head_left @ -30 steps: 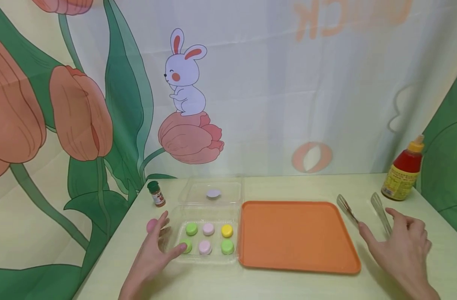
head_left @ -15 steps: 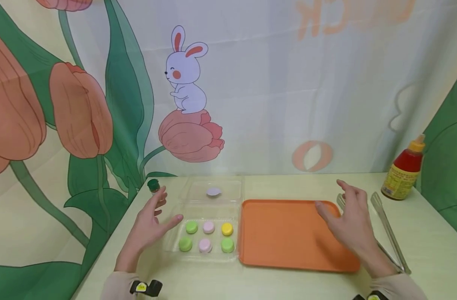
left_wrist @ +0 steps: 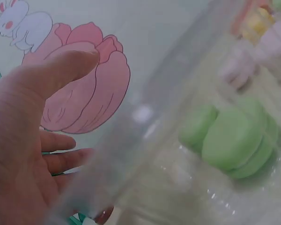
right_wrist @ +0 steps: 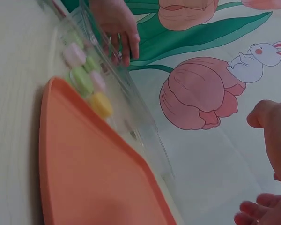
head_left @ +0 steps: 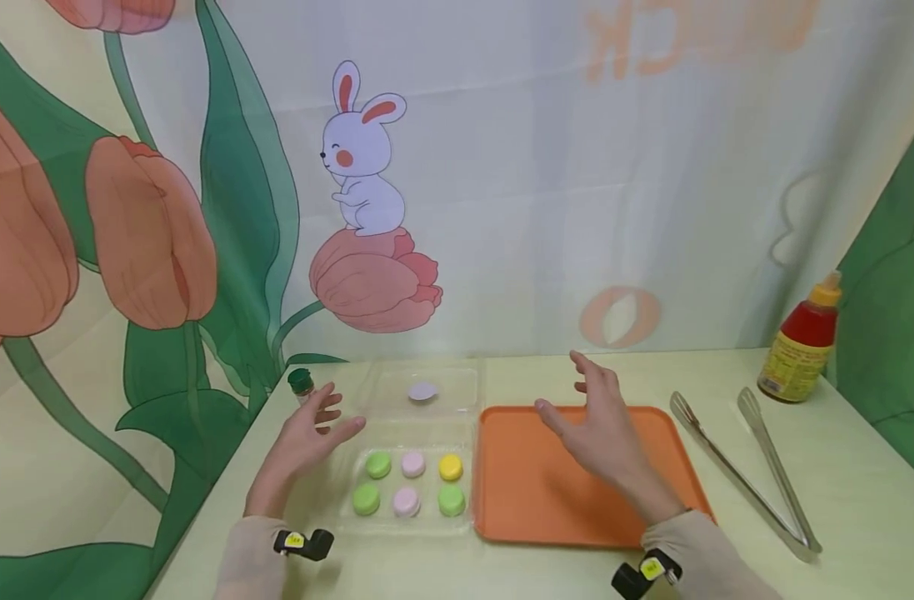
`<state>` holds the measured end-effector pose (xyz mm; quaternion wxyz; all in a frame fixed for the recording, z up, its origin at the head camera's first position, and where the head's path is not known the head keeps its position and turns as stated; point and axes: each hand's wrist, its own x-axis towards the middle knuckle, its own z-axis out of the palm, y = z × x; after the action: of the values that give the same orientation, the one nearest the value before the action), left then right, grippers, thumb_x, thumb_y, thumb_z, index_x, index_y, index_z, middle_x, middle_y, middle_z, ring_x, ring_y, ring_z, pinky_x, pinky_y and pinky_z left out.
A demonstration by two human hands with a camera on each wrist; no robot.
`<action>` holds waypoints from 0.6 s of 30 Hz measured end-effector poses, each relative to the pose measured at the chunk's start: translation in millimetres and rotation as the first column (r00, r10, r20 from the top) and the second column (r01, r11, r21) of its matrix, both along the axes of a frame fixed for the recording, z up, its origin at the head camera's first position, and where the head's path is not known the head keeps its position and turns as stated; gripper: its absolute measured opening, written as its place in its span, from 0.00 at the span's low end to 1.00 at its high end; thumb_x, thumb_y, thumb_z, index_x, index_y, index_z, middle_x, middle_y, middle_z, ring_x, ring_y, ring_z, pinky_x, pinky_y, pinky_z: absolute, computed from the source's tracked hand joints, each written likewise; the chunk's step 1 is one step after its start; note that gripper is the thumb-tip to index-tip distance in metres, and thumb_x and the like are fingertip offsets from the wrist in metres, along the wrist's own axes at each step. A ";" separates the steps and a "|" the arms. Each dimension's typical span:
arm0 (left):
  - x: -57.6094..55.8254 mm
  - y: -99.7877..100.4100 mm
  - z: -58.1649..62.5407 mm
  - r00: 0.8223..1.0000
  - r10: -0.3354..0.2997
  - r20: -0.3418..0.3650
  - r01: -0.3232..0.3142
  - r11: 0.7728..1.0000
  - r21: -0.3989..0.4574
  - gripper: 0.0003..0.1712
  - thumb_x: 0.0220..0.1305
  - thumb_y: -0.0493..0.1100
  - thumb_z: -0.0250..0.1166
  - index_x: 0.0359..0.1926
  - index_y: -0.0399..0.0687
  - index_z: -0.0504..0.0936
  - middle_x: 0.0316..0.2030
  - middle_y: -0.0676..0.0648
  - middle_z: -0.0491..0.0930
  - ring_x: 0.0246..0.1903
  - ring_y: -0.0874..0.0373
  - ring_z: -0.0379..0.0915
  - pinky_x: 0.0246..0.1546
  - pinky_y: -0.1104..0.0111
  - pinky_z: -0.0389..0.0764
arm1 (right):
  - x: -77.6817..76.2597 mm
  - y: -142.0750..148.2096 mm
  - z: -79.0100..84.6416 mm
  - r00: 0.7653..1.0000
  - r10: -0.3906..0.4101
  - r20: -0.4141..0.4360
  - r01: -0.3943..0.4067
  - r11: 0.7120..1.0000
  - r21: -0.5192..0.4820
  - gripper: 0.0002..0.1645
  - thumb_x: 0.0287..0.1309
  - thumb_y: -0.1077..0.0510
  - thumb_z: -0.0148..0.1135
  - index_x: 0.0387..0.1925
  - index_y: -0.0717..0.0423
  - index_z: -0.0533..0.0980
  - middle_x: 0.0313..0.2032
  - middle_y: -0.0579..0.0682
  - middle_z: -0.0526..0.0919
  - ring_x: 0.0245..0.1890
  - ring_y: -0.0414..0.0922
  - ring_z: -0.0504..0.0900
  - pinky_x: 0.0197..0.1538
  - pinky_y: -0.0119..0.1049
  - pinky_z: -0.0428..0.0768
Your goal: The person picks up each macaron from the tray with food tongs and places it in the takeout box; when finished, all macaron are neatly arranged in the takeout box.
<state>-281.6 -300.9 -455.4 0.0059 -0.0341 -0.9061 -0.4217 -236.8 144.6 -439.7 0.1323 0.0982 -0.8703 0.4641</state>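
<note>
My left hand (head_left: pixel 299 446) hovers left of a hinged clear plastic box (head_left: pixel 412 433), fingers spread and holding nothing. Inside the box sit several macarons: green (head_left: pixel 366 499), pale purple (head_left: pixel 407 502) and one yellow (head_left: pixel 451 467). Over the orange tray (head_left: pixel 516 483), just right of the box, my right hand (head_left: pixel 599 429) is raised with its thumb apart from the fingers, also holding nothing. In the left wrist view, the box wall crosses in front of green macarons (left_wrist: pixel 236 138). The right wrist view has the tray (right_wrist: pixel 89 164) close below the right hand (right_wrist: pixel 278 140).
Metal tongs (head_left: pixel 741 479) lie spread on the table right of the tray. A red sauce bottle (head_left: pixel 800 346) stands at the back right. At the back left, a small green-capped jar (head_left: pixel 301 382) is partly hidden by my left hand. A small pale purple piece (head_left: pixel 422 392) lies on the box lid.
My right hand has moved left, from beside the tongs to over the tray. The left hand has lifted away from the box's front left macaron. A pink item left of the box is now hidden.
</note>
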 end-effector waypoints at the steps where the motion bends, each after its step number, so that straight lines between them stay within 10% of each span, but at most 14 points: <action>1: -0.5 -1.6 -1.7 1.000 0.002 0.013 -0.002 1.000 0.008 0.61 0.75 0.63 0.73 0.90 0.42 0.49 0.84 0.34 0.63 0.81 0.35 0.65 0.79 0.39 0.70 | -1.9 -4.6 -0.6 1.000 0.024 0.013 -0.024 1.000 -0.011 0.56 0.76 0.37 0.71 0.90 0.49 0.52 0.82 0.60 0.60 0.77 0.62 0.71 0.72 0.66 0.77; 18: -11.2 -6.1 -26.5 0.994 -0.028 0.102 0.021 0.997 0.069 0.51 0.79 0.60 0.70 0.86 0.34 0.59 0.76 0.32 0.74 0.73 0.34 0.74 0.70 0.45 0.82 | -22.9 -74.0 -31.4 0.965 0.209 0.158 -0.165 0.954 -0.252 0.47 0.76 0.48 0.72 0.86 0.52 0.62 0.74 0.60 0.76 0.66 0.58 0.83 0.63 0.56 0.88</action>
<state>-292.8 -307.0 -481.9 -0.0446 -0.0233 -0.8898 -0.4535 -259.7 70.6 -471.1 0.0180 0.1211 -0.8039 0.5820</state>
